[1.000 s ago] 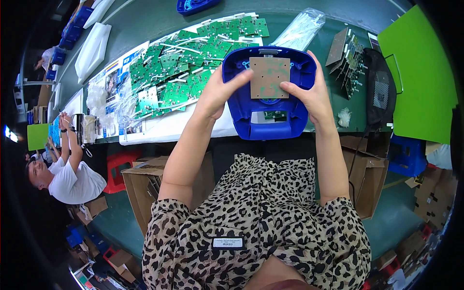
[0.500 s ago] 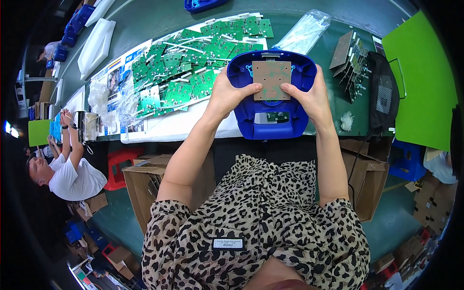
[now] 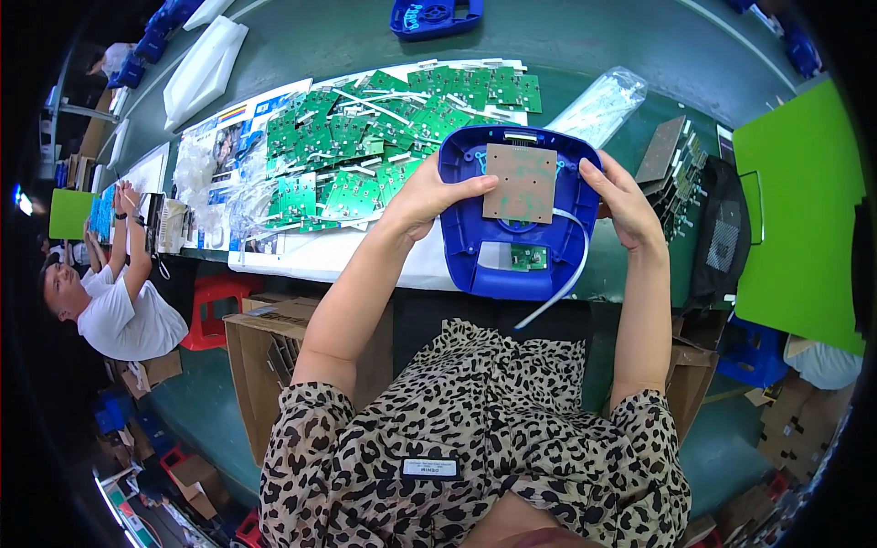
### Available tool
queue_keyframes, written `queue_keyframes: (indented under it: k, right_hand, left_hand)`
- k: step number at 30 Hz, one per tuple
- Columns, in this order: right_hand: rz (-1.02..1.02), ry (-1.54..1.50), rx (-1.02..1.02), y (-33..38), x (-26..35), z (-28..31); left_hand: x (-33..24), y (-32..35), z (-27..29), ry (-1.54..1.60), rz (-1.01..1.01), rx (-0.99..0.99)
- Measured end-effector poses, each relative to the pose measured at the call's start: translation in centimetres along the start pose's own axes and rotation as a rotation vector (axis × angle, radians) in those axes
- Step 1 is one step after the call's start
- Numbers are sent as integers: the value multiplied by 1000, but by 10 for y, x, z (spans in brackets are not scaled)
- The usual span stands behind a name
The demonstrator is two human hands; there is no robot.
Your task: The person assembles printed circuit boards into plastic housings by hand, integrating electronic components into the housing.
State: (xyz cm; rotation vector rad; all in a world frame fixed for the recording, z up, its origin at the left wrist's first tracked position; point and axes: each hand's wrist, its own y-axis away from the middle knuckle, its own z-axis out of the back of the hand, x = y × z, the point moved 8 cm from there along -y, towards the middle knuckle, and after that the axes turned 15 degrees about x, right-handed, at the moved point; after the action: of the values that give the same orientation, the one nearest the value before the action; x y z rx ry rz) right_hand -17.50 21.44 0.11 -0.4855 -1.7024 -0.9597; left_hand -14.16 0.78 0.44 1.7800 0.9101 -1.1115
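Observation:
A blue plastic housing [image 3: 466, 265] is held up in front of me, its hollow inside facing me. Inside it lies a brown circuit board [image 3: 519, 183], and below that a small green board shows through a rectangular window. From the brown board's lower right corner a white flat cable [image 3: 581, 251] curves out past the housing's lower edge. My left hand [image 3: 427, 199] grips the housing's left side, its thumb pressing on the brown board. At the right wall, my right hand [image 3: 628, 208] pinches the rim between thumb and fingers; the fingertips behind it are partly hidden.
Green circuit boards [image 3: 365, 128] with white cables are heaped behind my left hand. A clear bag of white strips [image 3: 603, 105], a stack of boards [image 3: 671, 173] and a black mesh pouch [image 3: 722, 228] stand right. Another blue housing [image 3: 437, 16] lies far back. A co-worker sits left.
The white cable now hangs out of the housing on the right. My right thumb has moved off the brown board to the rim. The housing appears lower in the view.

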Motion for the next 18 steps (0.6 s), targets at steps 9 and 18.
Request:
queue_keyframes:
  k: [9, 18]
  right_hand:
    - [-145, 215, 394, -73, 23, -23]
    - [171, -504, -276, -170, 34, 136]
  left_hand:
    - [-4, 20, 44, 164, -12, -138]
    - [75, 101, 54, -563, -231, -617]
